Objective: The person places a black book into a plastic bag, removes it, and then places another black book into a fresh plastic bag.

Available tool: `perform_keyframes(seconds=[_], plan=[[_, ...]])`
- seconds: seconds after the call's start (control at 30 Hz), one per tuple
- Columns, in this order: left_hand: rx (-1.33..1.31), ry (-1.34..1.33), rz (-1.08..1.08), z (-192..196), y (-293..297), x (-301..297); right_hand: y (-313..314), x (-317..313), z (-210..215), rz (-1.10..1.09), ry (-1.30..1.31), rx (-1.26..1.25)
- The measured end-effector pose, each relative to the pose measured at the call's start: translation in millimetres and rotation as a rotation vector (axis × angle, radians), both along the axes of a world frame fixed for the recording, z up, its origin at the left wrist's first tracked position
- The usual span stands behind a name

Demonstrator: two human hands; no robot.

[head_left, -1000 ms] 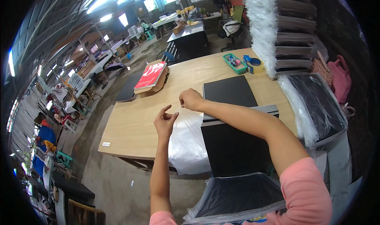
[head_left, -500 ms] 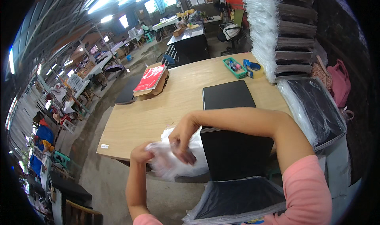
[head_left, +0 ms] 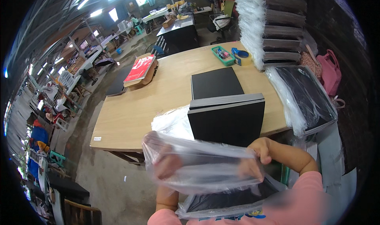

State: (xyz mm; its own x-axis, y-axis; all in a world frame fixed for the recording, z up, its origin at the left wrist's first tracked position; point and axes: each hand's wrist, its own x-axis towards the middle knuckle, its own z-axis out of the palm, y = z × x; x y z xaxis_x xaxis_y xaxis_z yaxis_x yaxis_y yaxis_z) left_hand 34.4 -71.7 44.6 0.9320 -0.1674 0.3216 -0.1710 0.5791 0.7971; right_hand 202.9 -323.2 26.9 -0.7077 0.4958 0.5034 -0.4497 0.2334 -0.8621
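Note:
A clear plastic bag (head_left: 211,155) is stretched wide between my two hands, in front of the table edge. My left hand (head_left: 164,159) shows blurred through the film at the bag's left end and grips it. At the right end my right hand (head_left: 257,155) is closed on the film, some fingers behind the plastic and the thumb outside. Just beyond, thick black-covered books or folders (head_left: 227,122) stand at the table's front edge, pale page edges up. Another black cover (head_left: 217,83) lies flat behind them. Below the bag, a plastic-wrapped black piece (head_left: 221,199) rests against me.
White plastic sheets (head_left: 172,122) lie on the wooden table (head_left: 130,114). A red-covered book (head_left: 139,70) is at left; a green basket (head_left: 223,55) and tape dispenser (head_left: 241,56) are at the back. Wrapped stacks (head_left: 283,27) rise at right, near a pink bag (head_left: 330,72).
My right hand has moved from the left side across to the right, and the bunched plastic bag is now spread wide. The upright black books have come into fuller view.

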Motion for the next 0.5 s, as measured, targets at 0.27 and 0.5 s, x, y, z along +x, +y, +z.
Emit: perform_keyframes(seconds=[0.27,0.5], plan=[[0.664,0.077,0.635,0.3,0.0,27.8,-104.4,-7.0,-16.9,-1.544,0.654,-0.286],[1.722,-0.271,1.175,37.7,-36.6,37.1,-67.2,-1.4,44.3,-2.738,-0.582,0.166]])
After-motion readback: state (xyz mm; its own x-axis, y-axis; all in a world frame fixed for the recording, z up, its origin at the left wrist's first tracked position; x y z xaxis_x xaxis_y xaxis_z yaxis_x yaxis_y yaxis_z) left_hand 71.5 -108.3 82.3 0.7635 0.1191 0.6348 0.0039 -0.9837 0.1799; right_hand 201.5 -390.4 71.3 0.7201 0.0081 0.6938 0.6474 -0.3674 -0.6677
